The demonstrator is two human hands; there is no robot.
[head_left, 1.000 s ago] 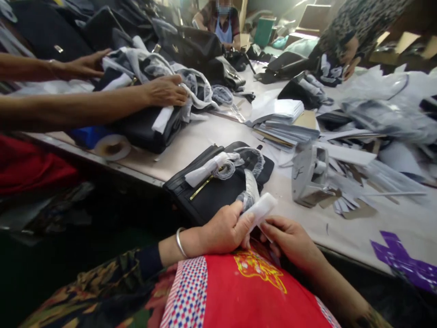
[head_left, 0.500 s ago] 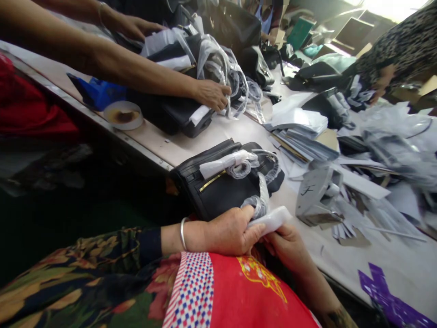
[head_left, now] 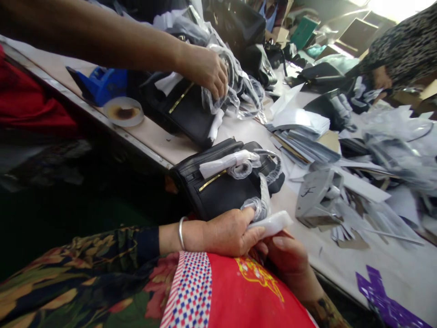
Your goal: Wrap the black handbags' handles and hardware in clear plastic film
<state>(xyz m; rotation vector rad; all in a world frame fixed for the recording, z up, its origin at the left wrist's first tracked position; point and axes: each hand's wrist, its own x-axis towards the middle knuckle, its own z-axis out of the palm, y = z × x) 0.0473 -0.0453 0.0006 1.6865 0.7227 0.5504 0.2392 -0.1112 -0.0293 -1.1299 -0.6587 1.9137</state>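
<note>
A black handbag [head_left: 221,189] with a gold zip lies at the table's near edge, its handles wrapped in clear plastic and white foam. My left hand [head_left: 228,232], a silver bangle on its wrist, pinches a white foam-wrapped strap end [head_left: 271,223] that leads from the bag. My right hand [head_left: 288,255] holds the same strap end from below. Both hands sit just in front of the bag, over a red cloth [head_left: 246,296] in my lap.
A co-worker's hand [head_left: 205,68] grips plastic wrap on another black bag [head_left: 184,107] at the left. A tape roll [head_left: 123,111] and blue dispenser [head_left: 100,84] lie by the table edge. Paper stacks [head_left: 300,125], a grey tape dispenser [head_left: 317,193] and scraps cover the right.
The co-worker has lifted and tilted the other black bag, the hand moving up into its plastic wrap. My hands have stayed on the strap end, the right hand slipping slightly lower.
</note>
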